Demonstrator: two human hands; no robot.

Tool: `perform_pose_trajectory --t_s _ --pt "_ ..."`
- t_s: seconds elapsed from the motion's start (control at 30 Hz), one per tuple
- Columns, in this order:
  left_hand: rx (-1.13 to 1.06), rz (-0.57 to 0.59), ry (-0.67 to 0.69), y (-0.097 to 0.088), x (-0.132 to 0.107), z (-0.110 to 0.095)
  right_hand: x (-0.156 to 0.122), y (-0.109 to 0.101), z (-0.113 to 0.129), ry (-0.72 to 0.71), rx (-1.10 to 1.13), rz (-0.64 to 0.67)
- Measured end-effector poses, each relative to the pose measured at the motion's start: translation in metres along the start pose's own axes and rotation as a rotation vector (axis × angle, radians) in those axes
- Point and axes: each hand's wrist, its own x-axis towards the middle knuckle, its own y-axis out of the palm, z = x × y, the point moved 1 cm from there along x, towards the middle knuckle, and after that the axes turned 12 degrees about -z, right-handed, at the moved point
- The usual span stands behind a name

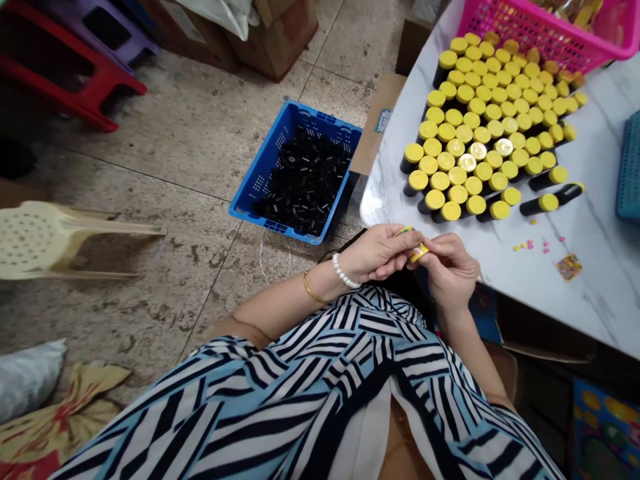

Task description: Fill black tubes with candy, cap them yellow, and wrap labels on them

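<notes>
Two arms reach in over a striped top (300, 373), and the hands meet just beside the edge of a white table (530, 280). The left hand (377, 253) lies sideways, almost closed, thumb on top, holding a small yellow thing (419, 253). The right hand (453, 270) points up, and its thumb and first finger pinch that same yellow thing. I can't tell just what it is.

The speckled tile floor (170, 160) spreads out to the left. The table has gray streaks. Near it, a blue crate (287, 230) holds a heap of black parts (305, 180). A pink basket (525, 30) sits behind many black tubes with yellow lids (483, 135); most stand up, a few lean or lie down. A shiny little packet (569, 266) lies near tiny pink and yellow beads (531, 245).
</notes>
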Motion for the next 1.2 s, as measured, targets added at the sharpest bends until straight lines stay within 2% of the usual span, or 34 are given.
perform_pose_trajectory --t_s 0.1,0.2,0.27,0.37,0.5,0.6,0.7,0.83,0.9,0.97,1.1,1.13,1.2 --pt "-0.063 -0.024 -0.019 0.000 0.003 0.004 -0.001 0.002 0.001 -0.020 -0.044 0.011" --pt "-0.094 -0.013 -0.039 -0.002 0.002 0.011 -0.003 -0.001 0.010 -0.147 -0.168 0.060" --pt "-0.130 0.011 -0.060 -0.004 0.001 0.016 -0.004 -0.003 0.014 -0.203 -0.198 0.038" --pt "-0.203 0.097 -0.043 -0.007 0.006 0.017 -0.001 0.000 0.013 -0.143 -0.133 0.033" --pt "-0.207 0.217 0.027 -0.006 0.012 0.002 0.014 0.007 0.025 -0.032 -0.046 0.206" --pt "-0.174 0.277 0.066 -0.002 0.012 -0.014 0.029 0.007 0.044 -0.128 -0.136 0.277" --pt "-0.112 0.187 0.105 0.000 0.011 -0.029 0.047 0.006 0.055 -0.193 -0.251 0.254" --pt "-0.038 0.016 0.219 -0.002 0.007 -0.044 0.072 0.007 0.059 -0.001 -0.227 0.223" --pt "-0.057 -0.064 0.307 -0.004 0.006 -0.049 0.081 0.008 0.062 0.040 -0.232 0.239" --pt "-0.047 -0.106 0.349 -0.006 0.006 -0.053 0.088 0.009 0.067 -0.013 -0.282 0.277" --pt "-0.022 -0.108 0.332 -0.006 0.008 -0.055 0.092 0.010 0.080 -0.236 -0.378 0.363" --pt "-0.043 -0.106 0.314 -0.006 0.008 -0.054 0.094 0.009 0.080 -0.247 -0.385 0.376" --pt "-0.093 -0.110 0.255 -0.007 0.009 -0.045 0.108 0.006 0.073 -0.179 -0.398 0.385"
